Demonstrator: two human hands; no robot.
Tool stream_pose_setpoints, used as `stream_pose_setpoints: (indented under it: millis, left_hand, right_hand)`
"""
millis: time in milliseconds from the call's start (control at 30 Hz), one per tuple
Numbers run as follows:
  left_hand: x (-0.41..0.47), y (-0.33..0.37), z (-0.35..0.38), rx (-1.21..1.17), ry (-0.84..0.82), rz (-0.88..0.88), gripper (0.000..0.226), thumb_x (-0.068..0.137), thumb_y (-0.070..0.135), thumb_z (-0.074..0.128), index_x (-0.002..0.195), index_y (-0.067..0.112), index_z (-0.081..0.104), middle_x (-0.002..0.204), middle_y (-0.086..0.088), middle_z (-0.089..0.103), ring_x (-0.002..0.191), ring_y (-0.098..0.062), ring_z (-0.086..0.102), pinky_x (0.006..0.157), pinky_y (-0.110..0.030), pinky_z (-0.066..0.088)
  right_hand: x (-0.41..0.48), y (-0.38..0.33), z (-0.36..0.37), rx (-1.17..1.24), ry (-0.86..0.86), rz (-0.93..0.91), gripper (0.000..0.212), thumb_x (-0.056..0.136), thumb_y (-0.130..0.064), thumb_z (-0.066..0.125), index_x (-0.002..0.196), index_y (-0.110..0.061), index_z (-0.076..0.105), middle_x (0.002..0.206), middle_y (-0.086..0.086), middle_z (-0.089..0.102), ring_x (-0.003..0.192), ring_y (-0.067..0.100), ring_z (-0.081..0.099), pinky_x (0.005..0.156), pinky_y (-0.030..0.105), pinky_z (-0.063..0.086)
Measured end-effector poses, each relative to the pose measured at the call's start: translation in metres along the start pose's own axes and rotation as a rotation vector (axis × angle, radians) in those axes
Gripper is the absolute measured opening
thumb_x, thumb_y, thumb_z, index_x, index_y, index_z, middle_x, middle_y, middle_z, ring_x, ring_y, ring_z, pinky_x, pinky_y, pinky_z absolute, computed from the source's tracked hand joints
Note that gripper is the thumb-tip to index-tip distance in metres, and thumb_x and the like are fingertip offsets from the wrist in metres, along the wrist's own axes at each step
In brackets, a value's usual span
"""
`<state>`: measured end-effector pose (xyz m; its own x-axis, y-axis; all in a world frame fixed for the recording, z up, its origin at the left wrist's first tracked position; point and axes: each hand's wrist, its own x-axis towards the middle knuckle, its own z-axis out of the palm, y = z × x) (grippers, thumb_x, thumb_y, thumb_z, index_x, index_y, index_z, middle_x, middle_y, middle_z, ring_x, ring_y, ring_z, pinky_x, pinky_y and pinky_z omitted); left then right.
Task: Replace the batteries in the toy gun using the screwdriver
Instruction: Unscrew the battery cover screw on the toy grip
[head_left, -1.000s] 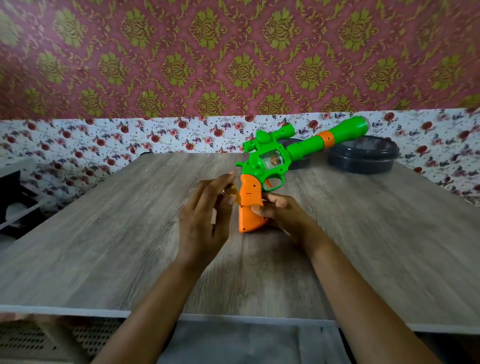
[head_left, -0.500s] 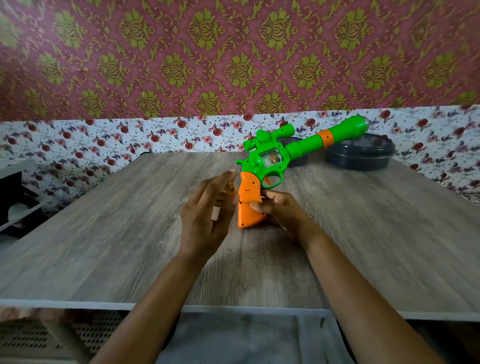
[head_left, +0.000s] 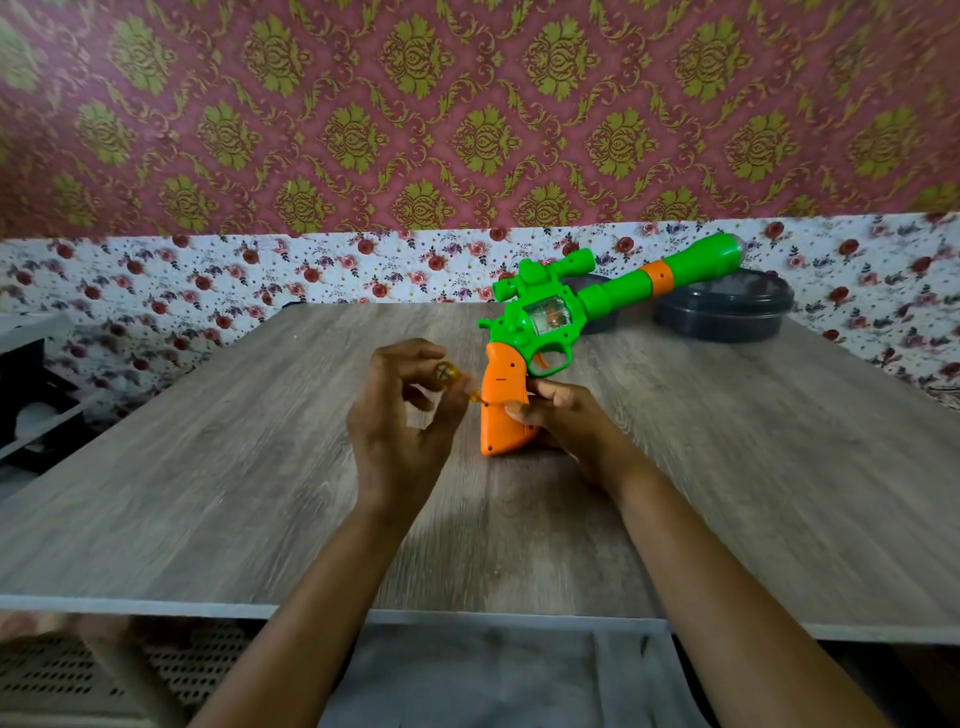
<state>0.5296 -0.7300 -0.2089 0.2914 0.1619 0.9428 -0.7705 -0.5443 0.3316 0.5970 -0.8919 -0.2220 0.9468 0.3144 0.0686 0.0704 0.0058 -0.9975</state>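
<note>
The green toy gun (head_left: 550, 317) stands with the bottom of its orange grip (head_left: 501, 410) on the wooden table (head_left: 208, 493), its barrel pointing up and to the right. My right hand (head_left: 566, 421) holds the grip from the right side. My left hand (head_left: 400, 415) pinches a small screwdriver (head_left: 449, 375) with a translucent yellow handle. The screwdriver's tip touches the left side of the orange grip. Most of the shaft is hidden by my fingers.
A dark round lidded container (head_left: 724, 306) sits at the back right of the table, behind the barrel. A second dark object (head_left: 597, 312) lies behind the gun body. A shelf unit (head_left: 31, 395) stands to the left of the table.
My left fingers have curled around the screwdriver handle, which now shows, with its tip against the grip. The gun stays upright in my right hand.
</note>
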Motion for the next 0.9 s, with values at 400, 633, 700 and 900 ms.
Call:
stream_pose_setpoints:
  millis: [400,633,700,900]
  left_hand:
    - [0.0007,0.0037,0.0000,0.127,-0.051,0.107,0.030,0.096,0.022,0.048,0.122,0.009,0.058,0.104,0.001,0.061,0.081,-0.006,0.058,0.067,-0.013,0.045]
    - [-0.0002,0.0007,-0.0001,0.117,-0.087,0.116,0.031,0.097,0.017,0.045,0.128,0.013,0.049,0.105,0.001,0.061,0.065,-0.006,0.057,0.058,-0.021,0.047]
    - [-0.0003,0.0015,-0.0006,0.106,-0.067,0.102,0.027,0.094,0.017,0.052,0.121,0.013,0.053,0.099,-0.001,0.063,0.064,-0.006,0.054,0.057,-0.016,0.045]
    - [0.0012,0.0005,-0.0010,0.005,0.057,-0.030,0.025,0.082,0.027,0.070,0.088,0.008,0.054,0.099,-0.003,0.053,0.075,-0.010,0.057,0.060,-0.020,0.049]
  right_hand:
    - [-0.0021,0.0000,0.0007,0.049,0.007,-0.019,0.034,0.086,-0.005,0.059,0.118,-0.017,0.059,0.108,0.006,0.065,0.090,0.014,0.063,0.066,0.022,0.057]
    - [-0.0032,-0.0022,0.0017,0.025,0.025,-0.001,0.039,0.086,-0.007,0.059,0.125,-0.014,0.056,0.111,0.006,0.064,0.097,0.018,0.062,0.068,0.022,0.056]
    - [-0.0037,-0.0027,0.0019,0.031,0.028,0.003,0.038,0.087,-0.007,0.059,0.125,-0.013,0.056,0.110,0.006,0.063,0.098,0.019,0.061,0.066,0.021,0.056]
    - [-0.0056,-0.0027,0.0025,0.050,0.023,-0.020,0.035,0.086,-0.003,0.057,0.120,-0.009,0.058,0.107,0.009,0.064,0.093,0.019,0.062,0.066,0.022,0.056]
